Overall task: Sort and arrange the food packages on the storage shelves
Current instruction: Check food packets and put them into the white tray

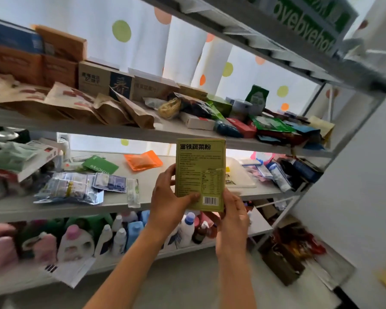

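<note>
Metal shelves [210,139] against dotted curtain [187,52], every level cluttered. Green box [200,175] upright, label side to camera, held in front of middle shelf [112,204] edge, not resting on anything. Left hand [168,198] grips lower left edge, thumb across face; right hand [233,210] curls round lower right corner. Advice: keep both hands on, read label, pick group. Likely best fit: row of upright boxes [103,80] at back of upper shelf. Loose pouches [274,128] at right heaped; clear gap first, slide box in upright.
</note>
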Available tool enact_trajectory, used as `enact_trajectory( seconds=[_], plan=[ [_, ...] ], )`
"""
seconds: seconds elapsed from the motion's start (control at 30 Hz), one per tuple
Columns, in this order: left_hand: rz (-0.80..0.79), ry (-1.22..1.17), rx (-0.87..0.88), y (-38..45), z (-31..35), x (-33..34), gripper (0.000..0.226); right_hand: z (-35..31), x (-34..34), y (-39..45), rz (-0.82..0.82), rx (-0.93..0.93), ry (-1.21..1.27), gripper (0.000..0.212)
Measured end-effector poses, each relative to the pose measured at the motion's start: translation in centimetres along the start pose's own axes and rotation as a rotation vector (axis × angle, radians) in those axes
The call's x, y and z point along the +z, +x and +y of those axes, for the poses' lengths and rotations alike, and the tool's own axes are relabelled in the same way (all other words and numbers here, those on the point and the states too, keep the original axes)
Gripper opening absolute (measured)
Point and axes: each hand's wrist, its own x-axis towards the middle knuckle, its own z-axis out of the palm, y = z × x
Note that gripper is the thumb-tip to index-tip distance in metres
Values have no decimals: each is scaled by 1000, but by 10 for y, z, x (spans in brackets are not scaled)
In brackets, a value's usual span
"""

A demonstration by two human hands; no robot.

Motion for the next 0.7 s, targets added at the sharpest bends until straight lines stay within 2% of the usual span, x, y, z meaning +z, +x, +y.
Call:
enact_trajectory(
  seconds=[0.07,0.27,0.33,0.5,0.7],
  plan=[
    [-4,4,-11,-21,6,15,78,-6,-26,-7,-2,35,27,25],
    [-81,90,78,-105,36,69,71,-24,-128,-40,-10,90,149,36],
    [-126,114,87,-137,44,90,71,-26,-167,-54,6,96,189,34],
    [-216,49,11,-201,55,125,71,-31,-246,-87,-9,161,194,37],
    [-398,-95,-90,-267,67,172,67,-47,-322,-115,-31,293,228,57]
  ],
)
